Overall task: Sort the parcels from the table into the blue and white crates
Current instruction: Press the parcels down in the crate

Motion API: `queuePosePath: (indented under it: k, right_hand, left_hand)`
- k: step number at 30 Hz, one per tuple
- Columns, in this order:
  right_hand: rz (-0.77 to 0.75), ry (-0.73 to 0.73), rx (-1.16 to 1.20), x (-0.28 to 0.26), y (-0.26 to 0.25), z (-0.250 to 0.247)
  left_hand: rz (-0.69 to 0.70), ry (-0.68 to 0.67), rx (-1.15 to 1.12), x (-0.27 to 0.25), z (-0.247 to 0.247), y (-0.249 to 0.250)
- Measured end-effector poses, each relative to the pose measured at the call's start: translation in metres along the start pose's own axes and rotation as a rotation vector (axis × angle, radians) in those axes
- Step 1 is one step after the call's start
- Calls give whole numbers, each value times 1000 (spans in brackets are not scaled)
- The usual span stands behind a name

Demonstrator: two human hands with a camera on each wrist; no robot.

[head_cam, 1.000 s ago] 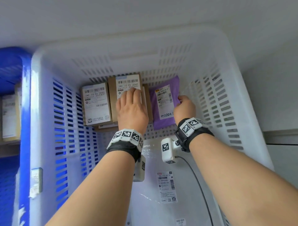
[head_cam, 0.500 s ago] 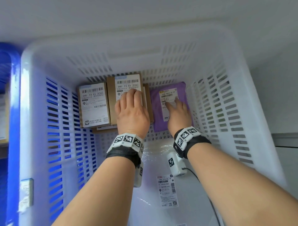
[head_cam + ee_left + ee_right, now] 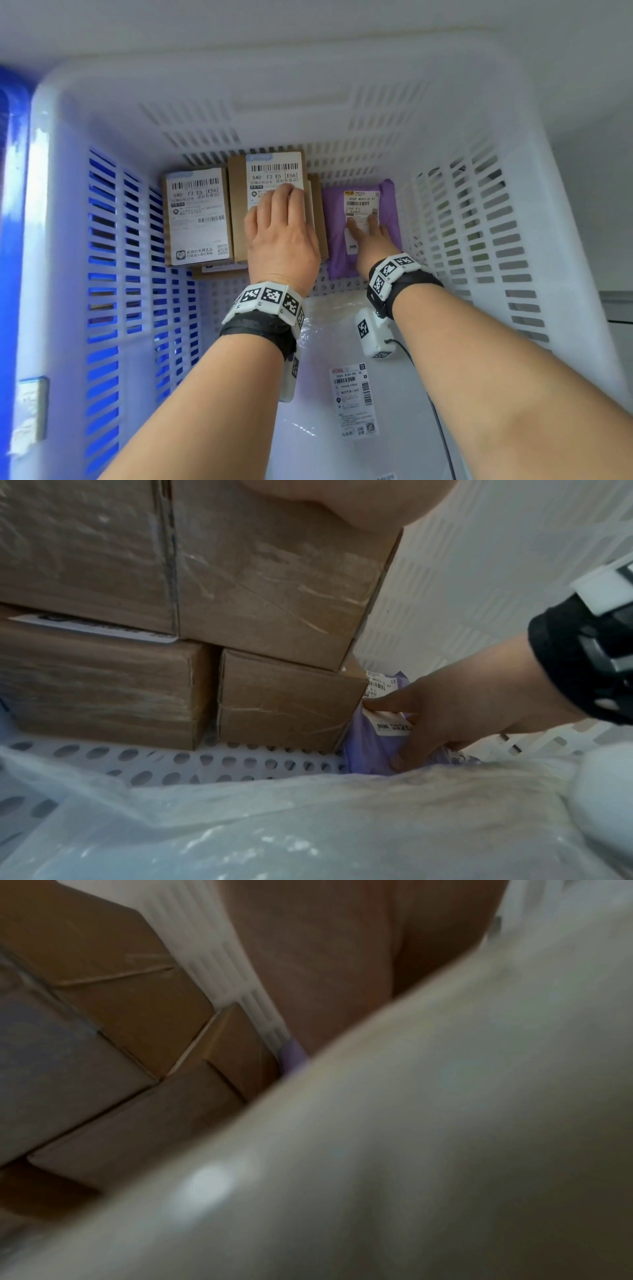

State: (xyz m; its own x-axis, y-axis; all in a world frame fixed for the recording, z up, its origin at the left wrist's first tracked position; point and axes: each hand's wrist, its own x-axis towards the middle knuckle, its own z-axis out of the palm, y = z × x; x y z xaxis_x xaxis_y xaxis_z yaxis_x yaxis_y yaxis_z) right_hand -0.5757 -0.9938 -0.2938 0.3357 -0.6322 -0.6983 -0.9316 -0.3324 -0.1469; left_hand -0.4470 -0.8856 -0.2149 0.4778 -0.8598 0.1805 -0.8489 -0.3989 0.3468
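Observation:
Inside the white crate (image 3: 274,68), my left hand (image 3: 281,236) rests flat on the top brown box (image 3: 274,171) of a stack against the far wall. A second labelled box (image 3: 197,216) stands to its left. To the right lies a purple mailer (image 3: 388,205), and my right hand (image 3: 368,233) presses its straight fingers onto the label. In the left wrist view the right hand (image 3: 445,710) lies on the mailer (image 3: 369,745) beside a lower box (image 3: 284,702). The right wrist view is mostly blocked by a blurred white bag (image 3: 445,1123).
A large white plastic-bag parcel (image 3: 342,428) with a label fills the near floor of the crate under both forearms. The blue crate (image 3: 13,171) stands against the white crate's left wall. A pale wall lies beyond and to the right.
My right hand left the purple mailer's right edge and came to lie flat on its label, then slid a little farther back. The left hand stayed on the box.

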Motion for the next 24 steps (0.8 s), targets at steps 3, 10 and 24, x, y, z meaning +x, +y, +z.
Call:
queuePosePath:
  k: [3,10,24]
  right_hand:
    - [0,-6,51,0,0,-7]
    - [-13,163,240,-39,-3,-27]
    - [-70,323,358,-177,-14,-86]
  left_hand:
    - [0,-22,-10,1,-4,0]
    - [-3,-164,-76,-8,-20,6]
    - [-76,-516,-8,-40,-124,33]
